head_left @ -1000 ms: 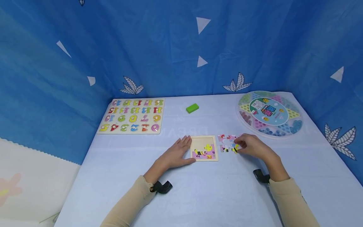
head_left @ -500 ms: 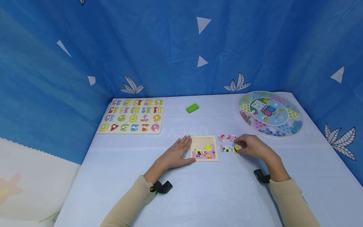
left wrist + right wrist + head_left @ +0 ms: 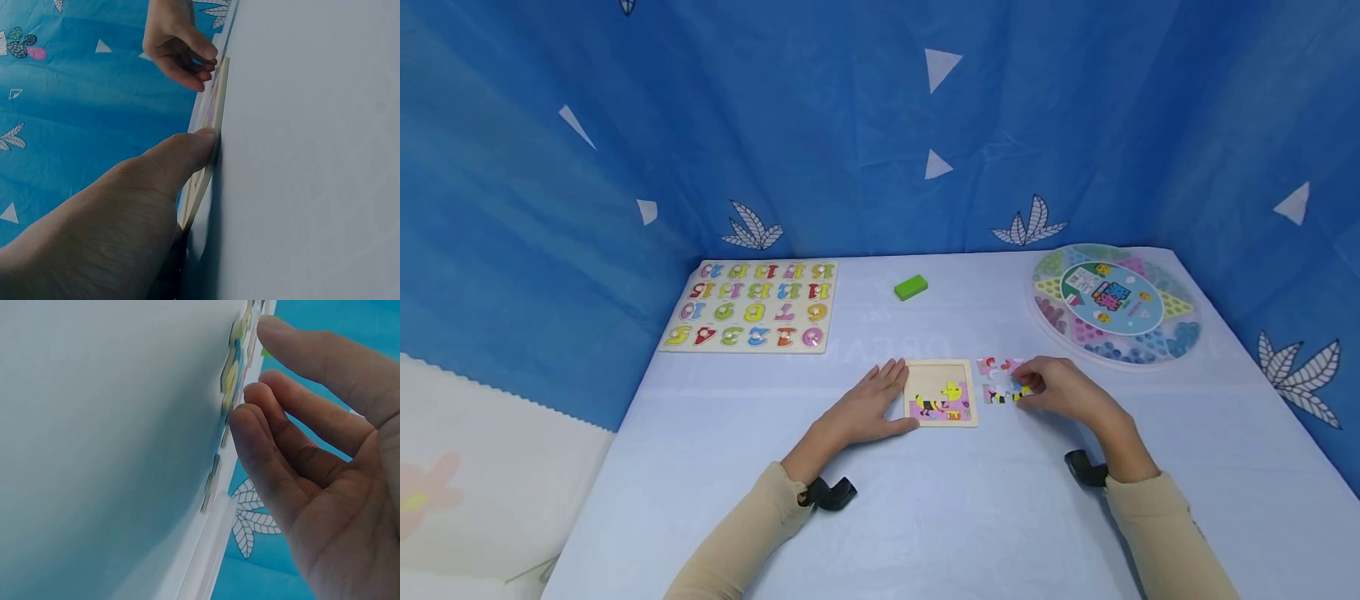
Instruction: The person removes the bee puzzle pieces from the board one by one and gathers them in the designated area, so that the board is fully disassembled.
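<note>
My left hand lies at the left side of a small wooden puzzle tray. Its straight fingers touch the upper left corner and its thumb presses on the near edge. Partly filled, the tray shows a yellow and black bee on pink in its lower part. To its right, several loose puzzle pieces lie flat on the table. My right hand is bent over them, holding a yellow and black puzzle piece by its edges between thumb and fingertips. The hand partly hides this piece in the head view.
A number board lies at the back left. Behind the tray is a green block. A round clear bead case stands at the back right. A blue curtain borders the table's far edge.
My right hand has slid slightly left, and the yellow and black piece now sits closer to the piece on its left. The left hand and the tray have stayed in place.
</note>
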A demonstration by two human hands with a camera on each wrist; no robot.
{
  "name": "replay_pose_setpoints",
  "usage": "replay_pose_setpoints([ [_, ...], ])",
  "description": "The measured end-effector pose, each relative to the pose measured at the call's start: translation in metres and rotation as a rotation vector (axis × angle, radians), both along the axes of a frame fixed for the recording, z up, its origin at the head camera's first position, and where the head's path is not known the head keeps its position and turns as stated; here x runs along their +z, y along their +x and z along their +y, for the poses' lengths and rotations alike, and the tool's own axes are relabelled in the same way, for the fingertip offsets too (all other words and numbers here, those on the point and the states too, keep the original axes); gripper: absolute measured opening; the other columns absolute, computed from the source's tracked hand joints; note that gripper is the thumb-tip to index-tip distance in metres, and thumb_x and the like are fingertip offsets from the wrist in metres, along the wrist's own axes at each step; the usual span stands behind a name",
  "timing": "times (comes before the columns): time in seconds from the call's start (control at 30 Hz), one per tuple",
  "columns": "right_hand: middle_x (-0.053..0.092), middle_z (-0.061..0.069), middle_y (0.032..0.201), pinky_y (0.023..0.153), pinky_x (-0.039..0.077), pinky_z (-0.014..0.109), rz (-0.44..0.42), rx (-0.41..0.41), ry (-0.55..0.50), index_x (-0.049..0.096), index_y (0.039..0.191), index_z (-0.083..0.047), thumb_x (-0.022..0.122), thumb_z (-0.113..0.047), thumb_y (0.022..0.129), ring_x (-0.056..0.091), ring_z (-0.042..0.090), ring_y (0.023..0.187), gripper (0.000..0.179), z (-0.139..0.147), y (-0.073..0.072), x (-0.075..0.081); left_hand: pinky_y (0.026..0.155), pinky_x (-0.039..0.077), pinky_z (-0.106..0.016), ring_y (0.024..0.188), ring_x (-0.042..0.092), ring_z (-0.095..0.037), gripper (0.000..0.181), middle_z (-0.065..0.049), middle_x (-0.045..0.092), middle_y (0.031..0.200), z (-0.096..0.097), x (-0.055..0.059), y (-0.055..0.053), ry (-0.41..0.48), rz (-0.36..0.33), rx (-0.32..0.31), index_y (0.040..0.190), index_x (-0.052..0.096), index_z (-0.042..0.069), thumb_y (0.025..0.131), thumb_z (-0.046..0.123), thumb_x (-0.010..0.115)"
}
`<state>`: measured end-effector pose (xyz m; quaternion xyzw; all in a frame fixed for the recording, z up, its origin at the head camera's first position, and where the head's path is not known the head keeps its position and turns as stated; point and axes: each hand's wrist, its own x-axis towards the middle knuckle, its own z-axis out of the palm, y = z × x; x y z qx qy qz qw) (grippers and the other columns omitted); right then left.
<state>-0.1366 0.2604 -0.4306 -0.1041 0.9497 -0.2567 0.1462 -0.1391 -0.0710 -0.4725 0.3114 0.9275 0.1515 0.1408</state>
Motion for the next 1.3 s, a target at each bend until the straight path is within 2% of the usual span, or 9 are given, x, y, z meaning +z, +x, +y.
replay_pose_setpoints([
  [0.3,0.065,0.005,0.095,0.077,0.056,0.032,-0.013,0.021,0.008,0.068,0.114,-0.002,0.082,-0.012,0.076,0.055,0.017,0.083,0.042,-0.016,-0.005,0.002,0.125,0.013,-0.038,0.153,0.01,-0.019,0.092,-0.008,0.015,0.164,-0.001,-0.001,0.0,-0.011,0.021,-0.006,0.155,0.019,0.005,0.092,0.064,0.049],
  [0.7,0.066,0.004,0.093,0.075,0.052,0.03,0.004,0.077,-0.009,0.069,0.112,-0.002,0.081,-0.012,0.078,0.054,0.016,0.082,0.037,-0.04,-0.008,0.01,0.125,0.013,-0.038,0.153,0.011,-0.019,0.091,-0.008,0.016,0.164,0.0,0.001,0.0,-0.014,0.02,-0.008,0.155,0.02,0.005,0.092,0.063,0.05],
  [1.07,0.065,0.004,0.094,0.074,0.053,0.027,-0.021,0.152,-0.059,0.069,0.113,-0.002,0.08,-0.011,0.079,0.053,0.016,0.082,0.037,-0.059,-0.011,0.01,0.125,0.012,-0.037,0.153,0.01,-0.018,0.091,-0.007,0.014,0.164,0.0,0.0,0.0,-0.018,0.004,0.0,0.155,0.019,0.006,0.092,0.063,0.05],
  [1.3,0.065,0.003,0.093,0.074,0.051,0.026,-0.049,0.158,-0.063,0.07,0.111,-0.004,0.08,-0.013,0.08,0.053,0.016,0.081,0.035,-0.074,-0.017,0.006,0.126,0.012,-0.037,0.153,0.009,-0.018,0.09,-0.007,0.014,0.164,0.0,-0.001,-0.001,-0.014,0.005,-0.002,0.155,0.019,0.006,0.092,0.064,0.049],
])
